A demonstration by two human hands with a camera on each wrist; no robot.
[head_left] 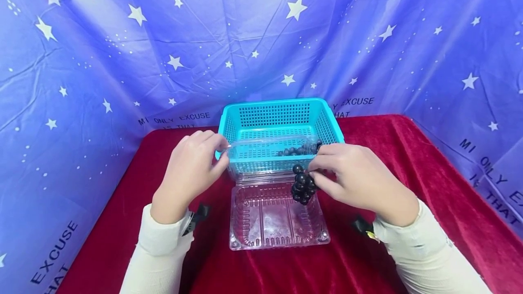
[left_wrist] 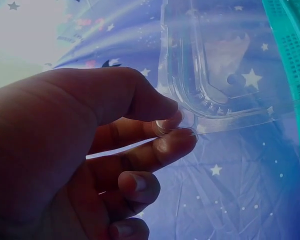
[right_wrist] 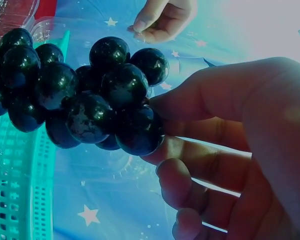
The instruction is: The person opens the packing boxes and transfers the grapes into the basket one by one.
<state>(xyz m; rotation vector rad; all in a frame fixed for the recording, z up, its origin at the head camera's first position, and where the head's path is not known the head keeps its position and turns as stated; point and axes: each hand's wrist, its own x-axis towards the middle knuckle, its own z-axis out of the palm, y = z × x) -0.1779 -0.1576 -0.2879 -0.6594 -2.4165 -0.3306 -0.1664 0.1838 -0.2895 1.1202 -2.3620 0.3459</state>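
Observation:
My left hand [head_left: 194, 164] pinches a corner of the raised clear lid [left_wrist: 215, 112] between thumb and fingers. The lid stands up from a hinged plastic clamshell box, whose base [head_left: 275, 228] lies flat with ridged walls. In my right hand [head_left: 355, 178] the thumb and fingertips pinch the top end of a bunch of black grapes [head_left: 303, 188], which hangs over the back right part of the base. The right wrist view shows the round, glossy grapes [right_wrist: 90, 117] close up. More dark grapes [head_left: 292, 151] show through the lid, in the basket behind.
A turquoise plastic basket [head_left: 273, 103] with lattice walls stands right behind the clamshell box. Red velvet cloth [head_left: 380, 135] covers the table. A blue curtain [head_left: 245, 26] with white stars hangs around the back and both sides.

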